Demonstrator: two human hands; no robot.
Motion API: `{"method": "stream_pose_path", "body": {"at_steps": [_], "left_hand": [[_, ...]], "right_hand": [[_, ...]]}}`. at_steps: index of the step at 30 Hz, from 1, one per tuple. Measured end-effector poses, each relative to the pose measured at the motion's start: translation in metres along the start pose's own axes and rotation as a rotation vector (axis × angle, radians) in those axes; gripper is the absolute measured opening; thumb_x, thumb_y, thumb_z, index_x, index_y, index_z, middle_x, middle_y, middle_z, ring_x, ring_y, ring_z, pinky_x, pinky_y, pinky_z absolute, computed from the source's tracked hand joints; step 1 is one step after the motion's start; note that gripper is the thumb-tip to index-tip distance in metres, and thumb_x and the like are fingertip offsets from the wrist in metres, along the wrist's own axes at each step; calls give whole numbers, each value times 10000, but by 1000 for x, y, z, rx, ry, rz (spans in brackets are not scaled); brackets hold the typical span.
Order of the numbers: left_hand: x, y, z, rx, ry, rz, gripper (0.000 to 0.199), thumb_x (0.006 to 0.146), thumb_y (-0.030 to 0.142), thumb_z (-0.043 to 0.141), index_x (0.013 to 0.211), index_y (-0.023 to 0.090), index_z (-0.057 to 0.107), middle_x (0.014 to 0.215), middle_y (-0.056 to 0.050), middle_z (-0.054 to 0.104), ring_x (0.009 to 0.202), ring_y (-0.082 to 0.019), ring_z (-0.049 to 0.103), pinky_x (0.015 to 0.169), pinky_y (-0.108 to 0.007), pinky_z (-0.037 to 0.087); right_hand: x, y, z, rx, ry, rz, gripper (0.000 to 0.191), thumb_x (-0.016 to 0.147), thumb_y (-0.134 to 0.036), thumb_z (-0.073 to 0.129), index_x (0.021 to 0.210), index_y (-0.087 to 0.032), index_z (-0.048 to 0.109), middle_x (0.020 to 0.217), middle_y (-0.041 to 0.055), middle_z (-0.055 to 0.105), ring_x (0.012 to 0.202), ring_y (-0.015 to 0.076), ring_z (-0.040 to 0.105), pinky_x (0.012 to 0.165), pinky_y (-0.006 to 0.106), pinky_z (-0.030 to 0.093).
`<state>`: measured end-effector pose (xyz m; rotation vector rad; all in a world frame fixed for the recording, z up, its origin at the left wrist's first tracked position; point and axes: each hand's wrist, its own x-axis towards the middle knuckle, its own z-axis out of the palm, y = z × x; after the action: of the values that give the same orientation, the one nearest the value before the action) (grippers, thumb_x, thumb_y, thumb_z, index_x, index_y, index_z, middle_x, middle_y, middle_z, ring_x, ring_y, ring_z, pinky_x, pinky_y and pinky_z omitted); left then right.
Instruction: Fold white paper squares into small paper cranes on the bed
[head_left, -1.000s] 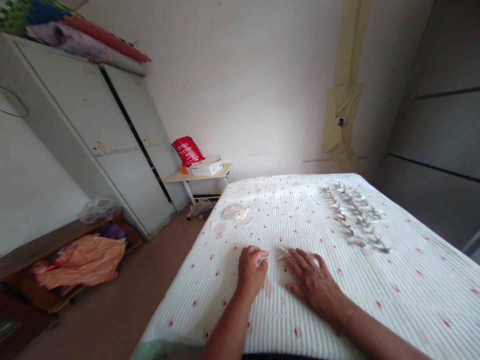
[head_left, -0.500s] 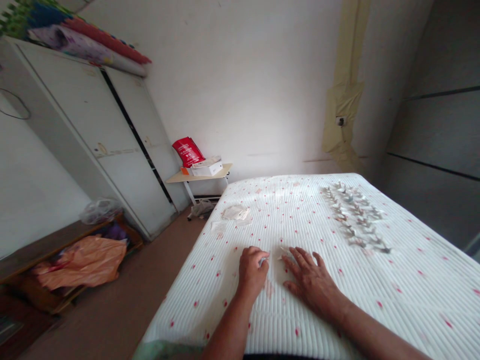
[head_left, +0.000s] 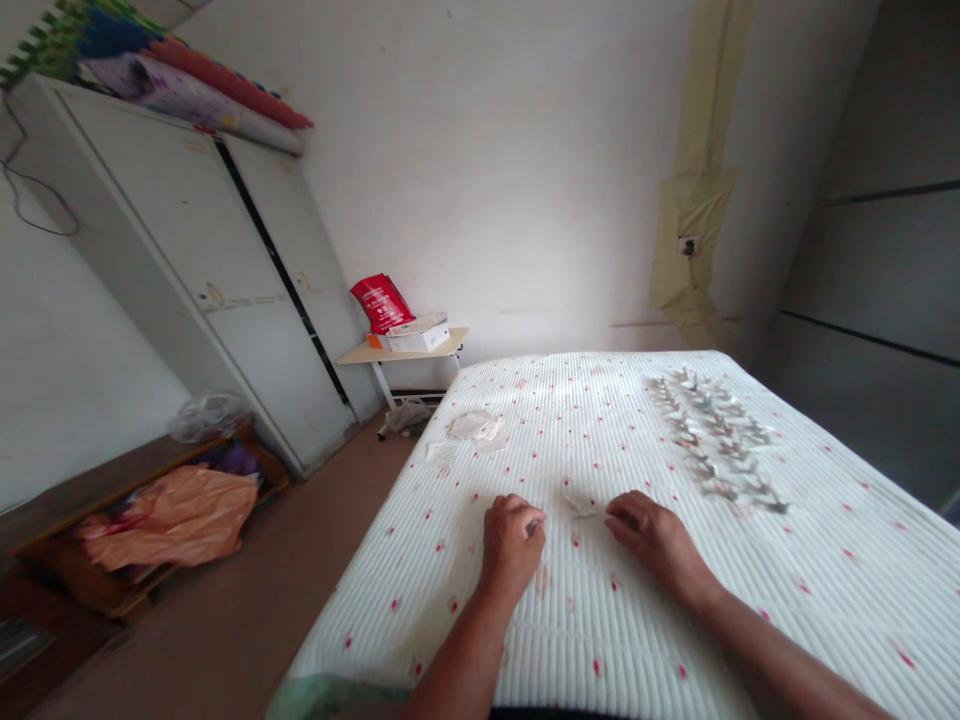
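1 bed (head_left: 555, 615) with a ribbed, red-dotted white cover serves as the work surface. Caution: the padding is probably soft. Pressure from a forearm could tilt the surface and shift any light item on it; the ribs could also leave uneven marks in paper pressed flat against them.

The rows of folded paper pieces (head_left: 705, 467) stand on the far right side of the bed, close to each other. A sideways sweep of the right arm could topple the nearest pieces, and the tight spacing could carry the fault along a row.

The loose paper sheets (head_left: 476, 427) lie on the left side, beyond the hands and well apart from the rows. They appear unweighted; a draught or a brushing wrist could scatter them.

The 2 hands are apart. The right hand (head_left: 654, 535) rests with its fingers curled inward; whether it grips anything cannot be told. The left hand (head_left: 514, 540) is curled, thumb near the forefinger.

The single paper piece (head_left: 579, 506) lies on the cover between the hands, just beside the right fingertips; contact there cannot be confirmed. Careless finger pressure could crush its thin edges or misplace a crease.

A small grey patch (head_left: 533, 525) shows inside the left curl. If it is a held item, a loosened thumb could drop it.
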<state>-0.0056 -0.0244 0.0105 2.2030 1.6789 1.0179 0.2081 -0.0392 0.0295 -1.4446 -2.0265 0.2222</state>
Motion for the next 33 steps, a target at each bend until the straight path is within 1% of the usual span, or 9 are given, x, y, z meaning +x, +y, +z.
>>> {"method": "stream_pose_path", "body": {"at_steps": [2, 4, 7, 10, 16, 20, 27, 30, 33], "left_hand": [[0, 1, -1, 3, -9, 4, 206, 644, 63, 538, 721, 205, 666, 750, -9, 610, 812, -160, 511, 758, -294, 368], [-1, 1, -1, 3, -7, 5, 203, 648, 67, 538, 721, 206, 667, 750, -9, 609, 811, -160, 509, 759, -294, 365], [-1, 1, -1, 1, 1, -2, 208, 652, 69, 531, 728, 206, 668, 756, -11, 608, 810, -160, 509, 762, -292, 367], [0, 0, 0, -4, -5, -16, 224, 657, 71, 514, 738, 207, 672, 764, -15, 608, 804, -160, 513, 757, -292, 374], [1, -3, 0, -23, -5, 21, 212, 678, 94, 493, 739, 198, 668, 780, -25, 615, 817, -169, 521, 758, -298, 388], [2, -6, 0, -33, -5, 42, 205, 685, 107, 481, 723, 196, 662, 760, -24, 614, 798, -170, 530, 753, -303, 398], [4, -9, -1, -18, -18, 72, 219, 698, 136, 456, 730, 196, 665, 756, -30, 619, 788, -176, 542, 749, -311, 424], [4, -11, -1, -18, -11, 87, 228, 687, 135, 450, 719, 199, 666, 763, -28, 626, 790, -173, 554, 745, -304, 436], [5, -14, 0, -12, -11, 97, 223, 698, 151, 446, 720, 195, 664, 768, -31, 632, 792, -178, 560, 749, -308, 444]], "right_hand": [[6, -1, 2, -10, -10, 25, 186, 798, -270, 433, 760, -192, 598, 742, 26, 601, 621, 131, 566, 565, 228, 418], [12, -6, 4, -53, -11, 1, 174, 789, -297, 461, 788, -196, 603, 793, 29, 607, 664, 138, 580, 589, 230, 414], [20, -17, 8, -187, 2, 9, 202, 778, -362, 492, 753, -192, 600, 778, 30, 599, 666, 150, 578, 594, 246, 382], [26, -23, 15, -289, -27, 37, 231, 775, -388, 499, 725, -184, 595, 759, 35, 596, 686, 164, 571, 625, 269, 351], [28, -27, 23, -352, -72, 68, 166, 769, -316, 521, 722, -171, 587, 768, 35, 602, 709, 156, 561, 672, 282, 310], [29, -30, 23, -373, -110, 87, 142, 773, -268, 505, 728, -164, 591, 785, 39, 610, 705, 151, 569, 683, 292, 302], [30, -33, 24, -382, -120, 105, 126, 764, -208, 485, 742, -158, 599, 807, 46, 626, 728, 156, 580, 688, 297, 307], [28, -36, 22, -362, -85, 100, 123, 757, -208, 491, 720, -162, 599, 783, 35, 626, 709, 148, 577, 687, 288, 310], [27, -33, 2, -305, 32, 84, 155, 771, -222, 474, 680, -178, 591, 719, 11, 613, 665, 131, 563, 669, 265, 316]]}}
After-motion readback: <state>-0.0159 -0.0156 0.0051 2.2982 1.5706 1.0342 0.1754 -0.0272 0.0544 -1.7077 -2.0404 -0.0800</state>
